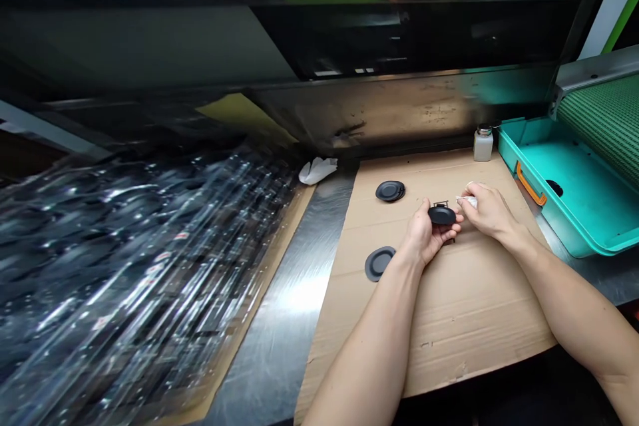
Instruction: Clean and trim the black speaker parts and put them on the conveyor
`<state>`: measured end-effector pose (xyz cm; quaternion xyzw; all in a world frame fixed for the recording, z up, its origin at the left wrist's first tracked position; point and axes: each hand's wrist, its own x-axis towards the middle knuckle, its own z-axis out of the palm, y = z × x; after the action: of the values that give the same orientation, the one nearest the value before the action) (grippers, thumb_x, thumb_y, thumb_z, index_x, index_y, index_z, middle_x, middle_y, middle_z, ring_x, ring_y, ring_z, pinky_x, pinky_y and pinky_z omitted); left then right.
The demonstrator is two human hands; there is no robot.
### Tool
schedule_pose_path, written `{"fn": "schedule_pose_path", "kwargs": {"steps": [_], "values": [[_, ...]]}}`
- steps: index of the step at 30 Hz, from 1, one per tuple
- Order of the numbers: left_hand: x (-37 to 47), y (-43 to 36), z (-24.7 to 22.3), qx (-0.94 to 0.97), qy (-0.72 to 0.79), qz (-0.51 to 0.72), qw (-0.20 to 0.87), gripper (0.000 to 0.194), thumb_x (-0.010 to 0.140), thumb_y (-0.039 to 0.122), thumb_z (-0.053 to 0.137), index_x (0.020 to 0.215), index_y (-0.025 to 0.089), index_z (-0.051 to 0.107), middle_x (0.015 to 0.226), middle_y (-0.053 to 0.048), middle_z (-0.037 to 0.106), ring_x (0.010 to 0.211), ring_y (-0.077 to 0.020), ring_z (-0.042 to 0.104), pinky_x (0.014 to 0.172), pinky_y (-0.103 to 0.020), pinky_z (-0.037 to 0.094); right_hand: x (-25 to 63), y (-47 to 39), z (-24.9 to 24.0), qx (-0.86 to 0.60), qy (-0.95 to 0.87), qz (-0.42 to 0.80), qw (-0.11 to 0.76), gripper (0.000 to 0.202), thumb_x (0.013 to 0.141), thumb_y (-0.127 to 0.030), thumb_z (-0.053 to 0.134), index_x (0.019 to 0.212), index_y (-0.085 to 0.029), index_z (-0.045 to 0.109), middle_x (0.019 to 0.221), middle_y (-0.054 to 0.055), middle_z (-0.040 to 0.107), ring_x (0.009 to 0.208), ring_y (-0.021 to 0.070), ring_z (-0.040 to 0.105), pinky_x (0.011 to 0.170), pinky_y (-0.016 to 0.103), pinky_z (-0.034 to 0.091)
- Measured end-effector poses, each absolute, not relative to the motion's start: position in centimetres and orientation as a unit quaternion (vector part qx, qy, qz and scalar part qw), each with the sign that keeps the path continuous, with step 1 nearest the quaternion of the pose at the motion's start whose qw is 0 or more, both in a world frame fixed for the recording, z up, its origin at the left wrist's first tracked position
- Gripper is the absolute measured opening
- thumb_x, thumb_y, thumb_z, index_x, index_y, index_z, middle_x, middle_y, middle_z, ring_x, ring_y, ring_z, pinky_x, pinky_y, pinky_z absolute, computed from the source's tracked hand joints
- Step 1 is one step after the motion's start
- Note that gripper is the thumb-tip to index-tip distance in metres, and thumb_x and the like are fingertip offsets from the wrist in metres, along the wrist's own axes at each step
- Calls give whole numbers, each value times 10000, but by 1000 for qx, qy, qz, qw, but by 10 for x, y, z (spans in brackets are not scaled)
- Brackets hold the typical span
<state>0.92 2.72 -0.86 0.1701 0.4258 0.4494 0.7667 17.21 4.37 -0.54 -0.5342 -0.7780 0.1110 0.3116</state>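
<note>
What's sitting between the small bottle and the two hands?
In the head view, only bare cardboard lies between the small bottle and the right hand, which pinches a white wad; the left hand is farther off.

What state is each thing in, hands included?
Left hand: fingers holding round black disc, raised
Right hand: fingers pinching small white wad
Far black oval piece: lying on cardboard
Near black oval piece: lying on cardboard
Brown cardboard sheet: spread flat
Small translucent bottle: upright
Teal plastic bin: open
Crumpled white scrap: lying loose
Clear plastic trays: blurred, fill unclear
</note>
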Motion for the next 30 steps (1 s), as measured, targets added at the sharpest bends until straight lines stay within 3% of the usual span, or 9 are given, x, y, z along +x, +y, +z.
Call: {"fn": "schedule_pose_path", "kwargs": {"steps": [9,13,18,23,27,30], "values": [[-10,35,-7,1,302,559,772,580,1047,447,178,1027,69,617,807,-136,687,556,-116,591,445,-176,474,174,38,6,-523,-777,188,297,148,880,-309,629,785,-208,680,764,-3,678,694,147,573,642,256,351],[-7,33,-8,54,313,578,752,581,1039,479,200,990,92,631,834,-147,689,557,-125,570,434,-197,432,173,40,3,-524,-746,183,368,158,887,-342,640,817,-213,700,805,3,681,747,156,594,695,258,400],[14,28,-14,143,297,578,747,443,1037,403,304,979,132,651,899,-127,708,699,-181,650,556,-267,505,160,37,-5,-509,-727,148,436,149,918,-349,631,899,-225,710,878,28,646,830,174,607,767,273,450],[23,26,-18,135,288,575,753,383,1032,330,348,1023,136,678,923,-101,713,846,-187,688,814,-325,570,143,26,-18,-534,-766,92,345,160,971,-317,568,955,-212,687,948,66,599,851,199,585,760,297,462],[14,27,-17,122,319,582,738,379,1026,326,355,1011,127,676,919,-128,727,897,-221,708,875,-366,566,137,19,-21,-467,-847,87,239,158,963,-192,522,1037,-183,661,1050,96,617,937,214,587,808,311,467],[14,28,-19,121,310,577,746,391,1035,329,336,1005,132,672,968,-138,737,930,-223,714,897,-376,565,137,22,-19,-475,-849,66,222,210,961,-142,479,1056,-177,664,1096,117,631,992,229,588,849,326,470]]}}
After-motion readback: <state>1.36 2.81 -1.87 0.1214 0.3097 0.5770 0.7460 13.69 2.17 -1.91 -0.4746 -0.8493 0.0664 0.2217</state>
